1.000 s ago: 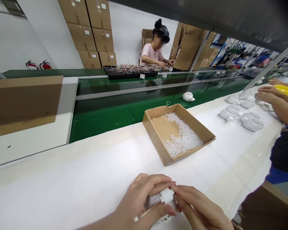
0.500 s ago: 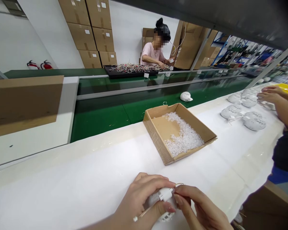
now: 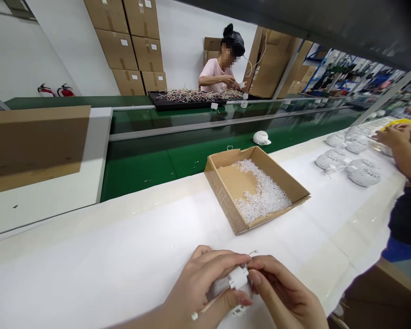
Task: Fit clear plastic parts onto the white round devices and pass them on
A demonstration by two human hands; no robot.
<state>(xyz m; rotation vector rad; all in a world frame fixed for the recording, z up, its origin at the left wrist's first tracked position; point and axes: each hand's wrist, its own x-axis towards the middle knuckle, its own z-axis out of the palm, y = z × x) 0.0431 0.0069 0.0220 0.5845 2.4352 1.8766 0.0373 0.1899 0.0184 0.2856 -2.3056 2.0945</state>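
My left hand (image 3: 202, 288) is wrapped around a white rounded plastic housing (image 3: 239, 310) with slots in it, low in the middle of the view. A small white block (image 3: 238, 278) sits on the housing, between my left thumb and fingers. One lead ending in a small white connector (image 3: 194, 315) sticks out past my left thumb. My right hand (image 3: 284, 288) is closed in a pinch at the block's right edge, where a thin pale wire (image 3: 253, 252) rises from the fingertips. Exactly where the fingertips grip is partly hidden.
A cardboard tray (image 3: 222, 196) of small clear rings (image 3: 263, 196) stands ahead on the white table. Beyond runs a green conveyor (image 3: 150, 160) carrying one white housing (image 3: 261, 137). Several more housings (image 3: 363, 172) lie right, near a co-worker's hands (image 3: 395, 135). Another person (image 3: 219, 73) works opposite.
The wire end at my right fingertips now points up and away instead of curving over the fingers. The housing on the conveyor has shifted slightly left. My left hand keeps its hold.
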